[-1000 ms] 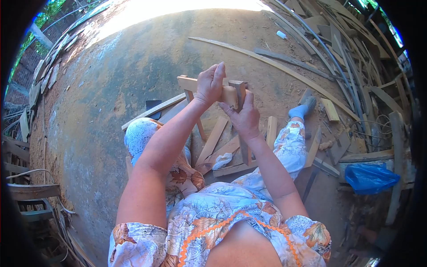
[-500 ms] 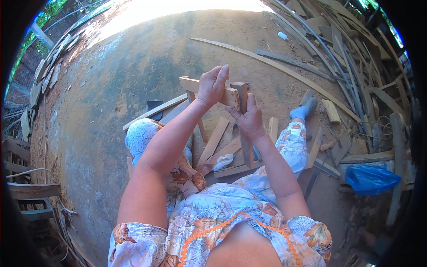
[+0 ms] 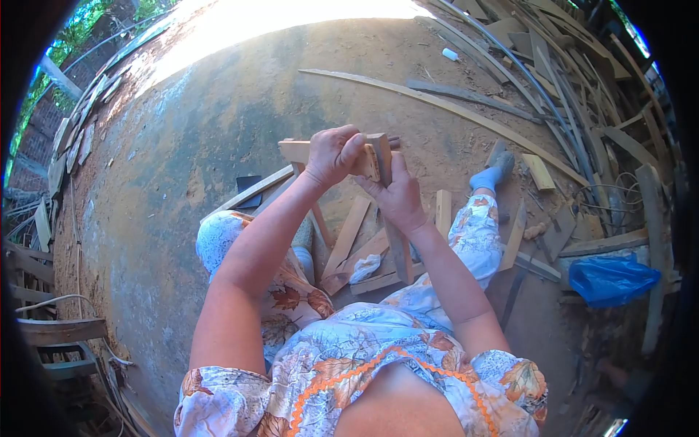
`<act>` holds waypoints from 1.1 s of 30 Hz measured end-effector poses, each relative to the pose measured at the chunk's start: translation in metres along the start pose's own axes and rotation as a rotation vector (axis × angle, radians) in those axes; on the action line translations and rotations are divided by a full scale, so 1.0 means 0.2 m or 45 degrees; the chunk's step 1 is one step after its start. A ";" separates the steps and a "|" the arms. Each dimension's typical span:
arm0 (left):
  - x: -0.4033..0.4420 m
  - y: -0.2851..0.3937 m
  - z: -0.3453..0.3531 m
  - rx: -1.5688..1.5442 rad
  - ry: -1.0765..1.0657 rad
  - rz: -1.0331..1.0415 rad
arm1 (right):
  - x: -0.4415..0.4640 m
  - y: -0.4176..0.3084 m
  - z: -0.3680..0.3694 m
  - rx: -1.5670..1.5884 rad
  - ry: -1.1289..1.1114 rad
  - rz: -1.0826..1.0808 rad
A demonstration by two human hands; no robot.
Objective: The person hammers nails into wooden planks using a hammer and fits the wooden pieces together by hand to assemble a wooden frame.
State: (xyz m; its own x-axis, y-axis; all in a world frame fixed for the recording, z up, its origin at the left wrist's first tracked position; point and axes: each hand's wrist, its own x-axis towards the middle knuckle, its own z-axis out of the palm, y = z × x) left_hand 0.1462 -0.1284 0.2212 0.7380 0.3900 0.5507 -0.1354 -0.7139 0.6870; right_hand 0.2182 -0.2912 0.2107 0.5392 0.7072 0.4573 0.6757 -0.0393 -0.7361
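Note:
Above the floor between my legs I hold a small wooden frame, made of a short crosspiece [image 3: 293, 151] and two longer slats. My left hand [image 3: 333, 155] is wrapped over the crosspiece, its thumb near the end at the right. My right hand [image 3: 397, 198] grips the right slat [image 3: 398, 255] just below where it meets the crosspiece; part of the joint is hidden by my fingers. The left slat [image 3: 320, 224] slants down from the crosspiece's far end, partly behind my left forearm.
Several loose wood pieces [image 3: 349, 231] and a crumpled white plastic scrap [image 3: 365, 268] lie between my legs. A long curved strip [image 3: 437, 109] crosses the floor ahead. Timber is piled [image 3: 553, 73] at the right, near a blue plastic bag [image 3: 613, 280]. Stacked wood [image 3: 62, 331] stands left.
My left thumb, raised before, is now bent down onto the crosspiece. The left hand sits slightly lower and further left, and the right hand has shifted a little left with the frame.

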 end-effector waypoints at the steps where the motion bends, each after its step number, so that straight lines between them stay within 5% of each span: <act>1: 0.02 0.02 -0.02 -0.030 0.057 -0.099 | 0.03 -0.03 -0.01 0.000 -0.011 0.021; 7: 0.10 0.08 -0.09 -0.400 0.266 -0.208 | 0.20 -0.27 -0.11 -0.144 -0.187 0.207; 19: 0.09 0.09 -0.11 -0.643 0.363 -0.301 | 0.29 -0.34 -0.18 -0.186 -0.442 0.082; 33: 0.08 0.06 -0.11 -0.172 0.381 -0.292 | 0.26 -0.17 -0.11 0.125 -0.356 0.077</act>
State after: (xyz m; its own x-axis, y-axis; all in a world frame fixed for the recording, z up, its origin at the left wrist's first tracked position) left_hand 0.1418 -0.1167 0.2488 0.5370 0.6968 0.4756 -0.0899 -0.5133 0.8535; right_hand 0.2349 -0.2687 0.2703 0.4083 0.8732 0.2660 0.5876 -0.0284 -0.8086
